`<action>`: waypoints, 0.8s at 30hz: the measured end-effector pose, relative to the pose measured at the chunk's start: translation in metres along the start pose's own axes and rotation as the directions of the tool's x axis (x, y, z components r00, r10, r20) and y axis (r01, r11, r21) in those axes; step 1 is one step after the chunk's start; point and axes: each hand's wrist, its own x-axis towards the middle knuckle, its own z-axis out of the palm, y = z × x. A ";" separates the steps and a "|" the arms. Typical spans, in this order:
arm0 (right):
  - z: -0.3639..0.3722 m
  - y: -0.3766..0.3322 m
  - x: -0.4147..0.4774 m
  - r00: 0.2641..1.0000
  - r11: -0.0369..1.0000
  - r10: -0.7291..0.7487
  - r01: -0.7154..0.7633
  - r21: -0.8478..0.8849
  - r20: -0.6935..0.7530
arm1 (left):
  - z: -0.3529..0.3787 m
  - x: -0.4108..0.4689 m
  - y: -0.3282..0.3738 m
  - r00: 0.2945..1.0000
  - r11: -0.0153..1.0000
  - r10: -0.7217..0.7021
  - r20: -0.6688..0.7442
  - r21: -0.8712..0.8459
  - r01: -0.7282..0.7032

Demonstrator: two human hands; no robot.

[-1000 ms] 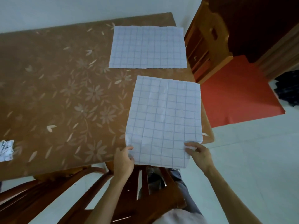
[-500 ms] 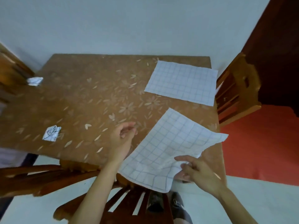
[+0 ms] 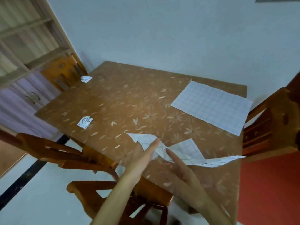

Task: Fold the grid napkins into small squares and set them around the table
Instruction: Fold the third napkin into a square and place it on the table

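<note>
A grid napkin [image 3: 186, 151] lies bunched and partly lifted near the front edge of the brown flowered table [image 3: 129, 101]. My left hand [image 3: 142, 155] reaches onto its left part with straight fingers. My right hand [image 3: 178, 168] is badly blurred; a straight finger touches the napkin's middle, and its grip is unclear. A second grid napkin [image 3: 211, 106] lies flat at the table's right side. Two small folded napkins rest on the table, one at the left [image 3: 85, 122] and one at the far left corner [image 3: 86, 78].
Wooden chairs stand at the near left [image 3: 53, 150], the far left [image 3: 65, 73] and the right [image 3: 272, 120] of the table. A red mat [image 3: 267, 192] covers the floor at the right. A lilac cabinet [image 3: 21, 98] is at the left.
The view has swung left and up. The near napkin went from flat under both hands to lifted, and now to bunched between my hands. My left hand, briefly off it, is back on it.
</note>
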 end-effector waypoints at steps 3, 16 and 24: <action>-0.008 -0.007 -0.003 0.997 0.999 -0.031 0.033 -0.029 0.074 | 0.002 0.000 0.020 0.961 0.949 0.275 -0.024 0.169 -0.267; -0.095 -0.087 0.082 0.953 0.918 -0.224 0.137 -0.372 -0.202 | -0.072 -0.058 0.161 0.648 0.565 0.613 0.452 0.323 -0.759; -0.082 -0.104 0.088 0.990 0.978 -0.141 0.137 0.154 0.013 | -0.115 -0.064 0.201 0.666 0.596 0.592 0.453 0.310 -0.741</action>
